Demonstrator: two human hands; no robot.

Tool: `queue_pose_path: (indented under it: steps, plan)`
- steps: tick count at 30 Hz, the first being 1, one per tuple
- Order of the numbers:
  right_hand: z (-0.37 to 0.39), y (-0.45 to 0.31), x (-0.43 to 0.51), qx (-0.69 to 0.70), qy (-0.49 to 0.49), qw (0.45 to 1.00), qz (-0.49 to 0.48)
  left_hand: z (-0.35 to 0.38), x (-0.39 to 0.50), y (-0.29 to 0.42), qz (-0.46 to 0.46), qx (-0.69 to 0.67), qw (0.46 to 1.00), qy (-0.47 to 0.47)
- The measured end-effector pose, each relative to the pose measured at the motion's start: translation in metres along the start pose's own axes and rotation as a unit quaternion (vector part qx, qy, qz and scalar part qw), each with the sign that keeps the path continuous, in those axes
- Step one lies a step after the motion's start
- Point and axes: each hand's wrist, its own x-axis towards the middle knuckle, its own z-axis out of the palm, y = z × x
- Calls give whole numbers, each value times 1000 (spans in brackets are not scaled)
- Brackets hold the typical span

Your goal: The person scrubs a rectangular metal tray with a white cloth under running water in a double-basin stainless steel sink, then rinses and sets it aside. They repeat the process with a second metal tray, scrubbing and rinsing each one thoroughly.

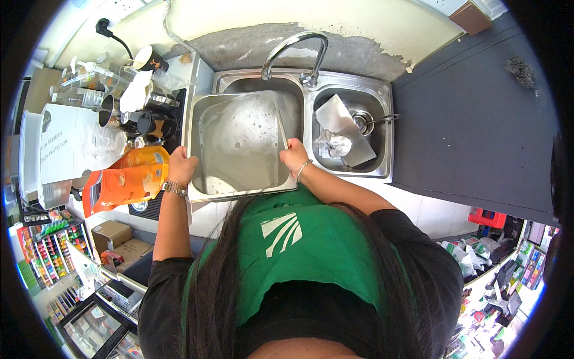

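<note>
A rectangular stainless steel pan (242,143), wet and spotted inside, lies over the left basin of a double sink (350,80) and reaches past its front rim. My left hand (181,167) grips the pan's left rim, and my right hand (294,157) grips its right rim. Above the basins arches a chrome faucet (293,36). In the right basin are a flat metal sheet (336,114), a crumpled white cloth or paper (334,143) and a metal strainer or ladle (364,122) whose handle extends over the edge.
Orange pouches (130,184), metal cups (107,112), a paper cup (150,58), clear bottles (80,96) and a white box (67,139) crowd the left counter. Right of the sink spreads a dark surface (466,121) with a steel wool scourer (520,72).
</note>
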Motion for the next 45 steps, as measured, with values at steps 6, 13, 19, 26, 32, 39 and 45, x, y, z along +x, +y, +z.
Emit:
queue_pose_path:
  steps: [6, 13, 19, 26, 32, 39, 45]
  plan:
    - [-2, -4, -2, -7, 7, 1000, -1, 3, -5, -1, 5, 8, 1000, 21]
    - [-3, 5, 7, 23, -11, 1000, -6, 4, -5, -1, 15, 44, 998, 30]
    - [-6, 7, 8, 17, -14, 1000, -8, 5, -6, 4, 1, 17, 1000, 22]
    - [-5, -8, -2, 17, -20, 1000, 6, 6, -7, 8, -13, 37, 999, 28]
    - [-1, -12, -6, 8, -18, 1000, 12, 3, -19, 18, -20, 48, 998, 36]
    - [1, -16, -9, -5, -65, 997, 38, -4, -38, 15, -20, 79, 994, 68]
    - [3, -11, -11, -22, -54, 998, 32, -8, -44, -5, -21, 47, 996, 79]
